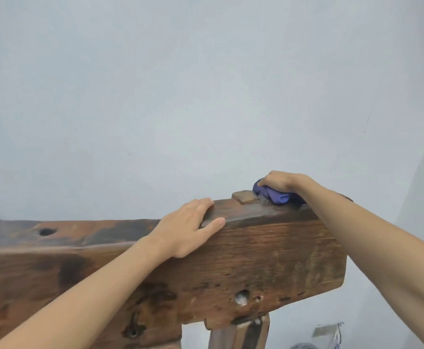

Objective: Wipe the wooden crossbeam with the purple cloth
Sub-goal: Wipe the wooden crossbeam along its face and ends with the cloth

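Note:
A thick, dark, worn wooden crossbeam [268, 255] runs from the left edge to its cut end at the right. My right hand [282, 182] grips a bunched purple cloth [277, 196] and holds it down on the beam's top face near the right end, just right of a small wooden peg [243, 197] that sticks up. My left hand [189, 226] rests on the beam's top front edge, fingers straight and laid over the top, thumb along the front face.
A pale blue-grey wall fills the background directly behind the beam. A wooden post [241, 333] supports the beam from below at the right. Round holes [47, 232] mark the top face at left. Some clutter [328, 331] lies low at the bottom right.

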The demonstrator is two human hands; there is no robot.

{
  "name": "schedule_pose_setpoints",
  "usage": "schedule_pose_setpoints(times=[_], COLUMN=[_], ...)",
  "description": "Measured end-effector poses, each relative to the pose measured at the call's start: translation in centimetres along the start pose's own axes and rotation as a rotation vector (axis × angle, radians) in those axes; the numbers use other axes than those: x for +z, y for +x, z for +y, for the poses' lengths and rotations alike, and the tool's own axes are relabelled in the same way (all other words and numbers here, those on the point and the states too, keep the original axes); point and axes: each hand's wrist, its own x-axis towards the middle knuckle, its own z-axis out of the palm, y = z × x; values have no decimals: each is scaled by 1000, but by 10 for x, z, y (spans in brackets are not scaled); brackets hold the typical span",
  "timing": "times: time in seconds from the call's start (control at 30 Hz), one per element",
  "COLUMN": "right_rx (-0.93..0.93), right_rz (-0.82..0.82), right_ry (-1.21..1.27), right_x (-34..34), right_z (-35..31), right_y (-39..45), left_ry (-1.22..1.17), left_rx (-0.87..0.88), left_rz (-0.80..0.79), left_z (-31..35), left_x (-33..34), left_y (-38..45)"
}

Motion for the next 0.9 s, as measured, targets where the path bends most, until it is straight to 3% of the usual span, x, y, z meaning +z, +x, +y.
schedule_pose_setpoints(times=[0.1,0.2,0.37,0.53,0.7,0.73,0.83,0.9], right_rx=[80,160,94,-152,-240,-250,-281,-244], right_rz=[68,272,488,358,269,245,114,140], right_ry=[5,-125,-100,-119,-97,11,774,1058], right_x=[5,18,43,83,124,131,146,149], right_z=[0,-3,-31,-120,-199,-206,-215,-215], right_y=[0,-7,-38,-78,-113,-120,-144,-163], left_ry=[-17,93,225,-132,-265,-352,-688,-741], left_rx=[-46,-110,-96,-263,-443,-464,-400,-290], left_rz=[-59,-59,93,77,339,360,322,267], left_z=[-23,-31,-23,-13,-21,-28,-49,-54], left_x=[-9,-12,-4,-16,-26,-32,-59,-73], left_y=[-17,-27,-28,-31,-63,-71,-95,-109])
